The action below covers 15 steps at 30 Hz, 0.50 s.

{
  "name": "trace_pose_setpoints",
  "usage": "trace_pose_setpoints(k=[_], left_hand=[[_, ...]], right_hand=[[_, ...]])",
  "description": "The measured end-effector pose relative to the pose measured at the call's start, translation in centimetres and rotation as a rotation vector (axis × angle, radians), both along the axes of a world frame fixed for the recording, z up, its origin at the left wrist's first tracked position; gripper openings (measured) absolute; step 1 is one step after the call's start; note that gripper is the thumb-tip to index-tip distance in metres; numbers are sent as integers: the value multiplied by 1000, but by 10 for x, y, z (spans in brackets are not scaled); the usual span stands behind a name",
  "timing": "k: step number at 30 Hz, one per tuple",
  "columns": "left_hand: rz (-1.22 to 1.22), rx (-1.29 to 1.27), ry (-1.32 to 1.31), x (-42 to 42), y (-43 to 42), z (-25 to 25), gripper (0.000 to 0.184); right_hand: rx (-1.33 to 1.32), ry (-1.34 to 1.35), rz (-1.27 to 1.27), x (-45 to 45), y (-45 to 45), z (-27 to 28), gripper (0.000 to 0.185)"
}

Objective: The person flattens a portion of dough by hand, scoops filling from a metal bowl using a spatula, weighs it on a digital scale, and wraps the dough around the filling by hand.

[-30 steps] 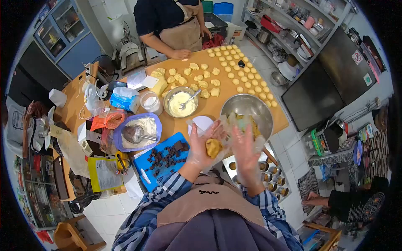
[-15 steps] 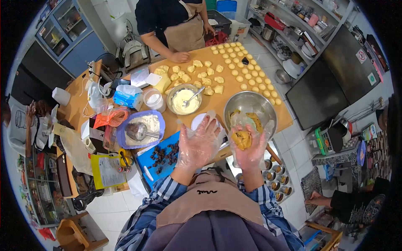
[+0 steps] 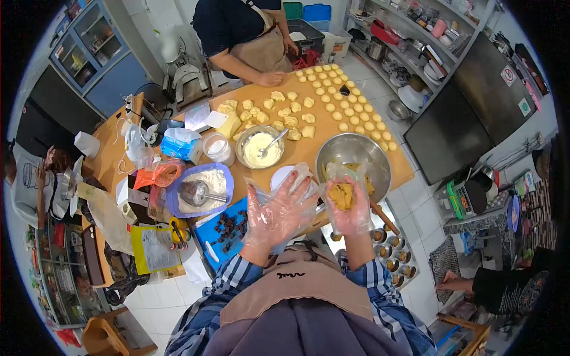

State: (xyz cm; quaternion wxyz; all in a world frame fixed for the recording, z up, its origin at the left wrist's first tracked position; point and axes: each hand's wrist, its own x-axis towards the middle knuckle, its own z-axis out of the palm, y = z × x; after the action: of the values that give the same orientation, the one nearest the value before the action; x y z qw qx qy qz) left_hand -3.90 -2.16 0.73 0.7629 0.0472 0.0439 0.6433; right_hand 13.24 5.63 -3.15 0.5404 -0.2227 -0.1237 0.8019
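Observation:
Both hands wear clear plastic gloves. In my right hand (image 3: 354,215), a lump of yellow-brown dough (image 3: 342,195) rests against the palm and fingers, just in front of the steel mixing bowl (image 3: 380,155). More of the same dough sits inside that bowl. My left hand (image 3: 278,216) is held palm up with its fingers spread and nothing in it. It is above the table edge, beside a blue cutting board (image 3: 209,232) with dark chopped pieces (image 3: 229,228). A white round item (image 3: 284,177) is partly hidden behind the left hand's fingers.
A bowl of pale cream with a fork (image 3: 256,155), a purple tub of white powder (image 3: 178,200) and a jar (image 3: 218,148) stand on the table. Dough balls (image 3: 350,110) lie in rows. A co-worker's hand (image 3: 272,79) rests opposite. Filled tins (image 3: 392,264) are below right.
My right hand has drawn slightly away from the bowl with the dough lump, and its fingers are more upright. The left hand has shifted a little left and down. The co-worker's hand moved slightly.

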Motion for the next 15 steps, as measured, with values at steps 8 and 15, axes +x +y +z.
trace_pose_setpoints(k=[8, 15], left_hand=[[1, -131, 221, 5, 10, -13, 98], [43, -296, 62, 28, 17, -35, 87]], right_hand=[[774, -1025, -171, -14, -23, 36, 43], [1084, -1177, 197, -31, -40, 11, 85]])
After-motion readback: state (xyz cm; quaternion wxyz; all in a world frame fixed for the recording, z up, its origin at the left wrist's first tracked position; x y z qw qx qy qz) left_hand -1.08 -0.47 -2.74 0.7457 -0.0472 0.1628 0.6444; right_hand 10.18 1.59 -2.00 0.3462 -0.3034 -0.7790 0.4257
